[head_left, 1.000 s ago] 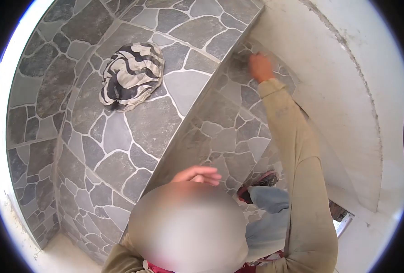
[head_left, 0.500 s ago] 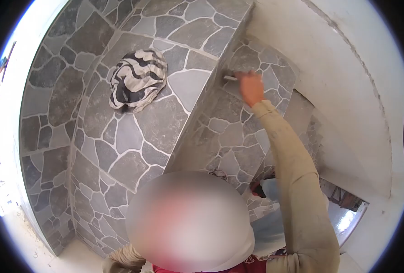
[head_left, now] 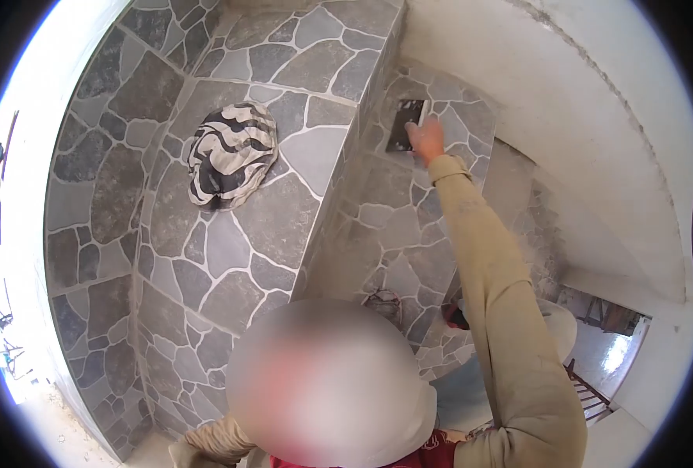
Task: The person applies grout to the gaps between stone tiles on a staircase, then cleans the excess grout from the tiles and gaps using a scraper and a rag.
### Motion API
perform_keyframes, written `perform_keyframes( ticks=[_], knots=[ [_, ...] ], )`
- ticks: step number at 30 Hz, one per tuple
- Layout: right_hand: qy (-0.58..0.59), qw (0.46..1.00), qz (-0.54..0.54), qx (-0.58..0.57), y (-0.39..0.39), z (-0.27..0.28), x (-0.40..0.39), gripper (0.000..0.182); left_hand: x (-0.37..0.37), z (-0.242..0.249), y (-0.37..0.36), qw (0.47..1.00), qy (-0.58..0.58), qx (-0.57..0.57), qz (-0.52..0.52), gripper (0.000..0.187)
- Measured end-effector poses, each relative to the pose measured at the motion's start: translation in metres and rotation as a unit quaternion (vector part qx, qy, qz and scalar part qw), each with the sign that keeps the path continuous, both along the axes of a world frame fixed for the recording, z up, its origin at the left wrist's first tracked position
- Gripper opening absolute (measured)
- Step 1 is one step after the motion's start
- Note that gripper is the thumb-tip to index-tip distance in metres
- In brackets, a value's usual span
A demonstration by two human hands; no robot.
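Note:
My right hand (head_left: 426, 139) reaches out over the lower stone-patterned step (head_left: 397, 222), its fingers closed on the right edge of a flat black rectangular tool (head_left: 405, 125). The dark face of the tool shows against the stones, near the foot of the riser (head_left: 339, 183). A tan sleeve (head_left: 491, 257) covers the right arm. Of my left arm only a bent sleeve (head_left: 214, 438) shows at the bottom edge; the left hand is hidden. On the upper stone surface (head_left: 272, 210) lies a crumpled black-and-white patterned cloth (head_left: 233, 156).
A plain pale wall (head_left: 596, 148) curves along the right. A stone-faced wall (head_left: 112, 179) stands at the left. Near a dark shoe (head_left: 456, 315) lies a small wiry round object (head_left: 383, 306). A blurred round patch covers the lower middle. Lower steps drop away at the right.
My right hand has shifted slightly up and away from the riser. The black tool has turned from nearly edge-on to showing its broad face. The whole view has shifted a little.

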State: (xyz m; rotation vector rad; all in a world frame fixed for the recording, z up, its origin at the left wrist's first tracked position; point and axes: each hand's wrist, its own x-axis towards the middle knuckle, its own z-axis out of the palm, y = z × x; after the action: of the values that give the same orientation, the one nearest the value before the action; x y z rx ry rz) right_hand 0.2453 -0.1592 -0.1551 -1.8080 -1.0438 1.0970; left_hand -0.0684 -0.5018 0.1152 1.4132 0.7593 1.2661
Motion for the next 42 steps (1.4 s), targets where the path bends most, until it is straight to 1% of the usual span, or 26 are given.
perform_keyframes(
  ticks=[1,2,4,8,9,10,11,13,14,15,16,18,20,21,23,25,27,28,30,32,34,35,37,39,41,42],
  knots=[
    [-0.084,0.996,0.020,0.002,-0.002,-0.021,-0.003,0.040,-0.002,0.000,-0.003,1.000,0.006,-0.004,-0.002,0.070],
    [-0.080,0.997,0.019,-0.002,-0.011,-0.027,-0.018,0.040,-0.002,-0.002,-0.006,1.000,0.006,-0.004,0.006,0.070],
    [-0.290,0.943,-0.003,0.162,-0.036,-0.033,-0.065,0.039,-0.002,-0.002,-0.006,1.000,0.006,-0.007,0.010,0.071],
    [-0.202,0.970,-0.039,0.131,-0.043,0.008,-0.074,0.035,0.002,-0.003,-0.004,1.000,0.018,-0.017,-0.001,0.070],
    [-0.140,0.984,0.079,0.072,-0.044,0.018,-0.054,0.038,0.002,-0.004,-0.004,1.000,0.014,-0.012,-0.003,0.069],
    [-0.075,0.978,0.196,0.012,-0.042,0.030,-0.041,0.041,0.003,-0.004,-0.003,1.000,0.015,-0.010,-0.006,0.069],
    [-0.076,0.977,0.197,0.012,-0.041,0.046,-0.037,0.041,0.007,-0.006,-0.003,1.000,0.006,-0.009,0.007,0.069],
    [0.071,0.993,0.074,-0.052,-0.050,0.066,-0.030,0.041,0.011,-0.006,-0.007,1.000,-0.004,-0.016,0.017,0.068],
    [0.071,0.994,0.071,-0.053,-0.051,0.054,-0.029,0.041,0.013,-0.007,-0.005,1.000,-0.006,-0.009,0.010,0.069],
    [-0.063,0.989,0.136,-0.017,-0.048,0.027,-0.028,0.041,0.013,-0.009,-0.003,1.000,-0.008,0.000,0.003,0.069],
    [-0.196,0.960,0.198,0.017,-0.047,0.005,-0.029,0.040,0.013,-0.009,-0.001,1.000,-0.008,0.001,-0.001,0.069],
    [-0.178,0.966,0.160,0.094,-0.086,-0.010,-0.056,0.041,0.011,-0.007,-0.001,1.000,0.005,0.007,0.004,0.070],
    [-0.157,0.903,0.398,0.030,-0.117,-0.010,-0.050,0.040,0.007,-0.005,-0.003,1.000,0.011,0.000,0.008,0.070],
    [-0.157,0.902,0.400,0.034,-0.124,0.011,-0.043,0.040,0.007,-0.006,-0.003,1.000,0.009,-0.003,0.009,0.070],
    [-0.155,0.876,0.449,-0.087,-0.133,0.073,-0.024,0.037,0.009,-0.006,-0.001,1.000,0.005,-0.004,0.015,0.070],
    [-0.238,0.912,0.317,0.106,-0.110,0.055,-0.001,0.032,0.014,-0.007,-0.004,1.000,-0.006,-0.010,0.017,0.070],
    [-0.355,0.889,0.264,0.118,-0.063,0.058,0.005,0.025,0.017,-0.007,-0.005,1.000,-0.011,-0.022,0.017,0.066],
    [-0.355,0.887,0.270,0.122,-0.053,0.061,0.000,0.025,0.017,-0.005,-0.005,0.999,-0.011,-0.020,0.024,0.066],
    [-0.446,0.835,0.280,0.162,-0.035,0.065,-0.017,0.017,0.016,-0.002,-0.002,1.000,0.014,-0.003,0.005,0.066],
    [-0.493,0.778,0.353,0.165,-0.084,0.057,-0.052,0.015,0.016,0.000,0.000,1.000,0.013,0.003,0.021,0.067],
    [-0.398,0.702,0.504,0.307,-0.140,0.060,-0.058,0.015,0.017,-0.001,-0.001,0.999,0.004,0.012,0.032,0.069],
    [-0.398,0.699,0.508,0.308,-0.149,0.071,-0.059,0.015,0.019,-0.002,-0.003,0.999,-0.011,0.009,0.048,0.069],
    [-0.366,0.712,0.566,0.198,-0.163,0.099,-0.058,0.017,0.020,-0.004,-0.006,0.998,-0.027,0.000,0.058,0.069],
    [-0.378,0.787,0.411,0.261,-0.121,0.083,-0.036,0.017,0.021,-0.005,-0.005,0.998,-0.028,0.010,0.059,0.068],
    [-0.455,0.810,0.272,0.249,-0.072,0.073,-0.024,0.016,0.022,-0.003,-0.004,0.998,-0.021,0.017,0.054,0.068],
    [-0.454,0.809,0.271,0.254,-0.073,0.064,-0.029,0.016,0.022,-0.002,-0.004,0.998,-0.012,0.021,0.049,0.068]
  ],
)
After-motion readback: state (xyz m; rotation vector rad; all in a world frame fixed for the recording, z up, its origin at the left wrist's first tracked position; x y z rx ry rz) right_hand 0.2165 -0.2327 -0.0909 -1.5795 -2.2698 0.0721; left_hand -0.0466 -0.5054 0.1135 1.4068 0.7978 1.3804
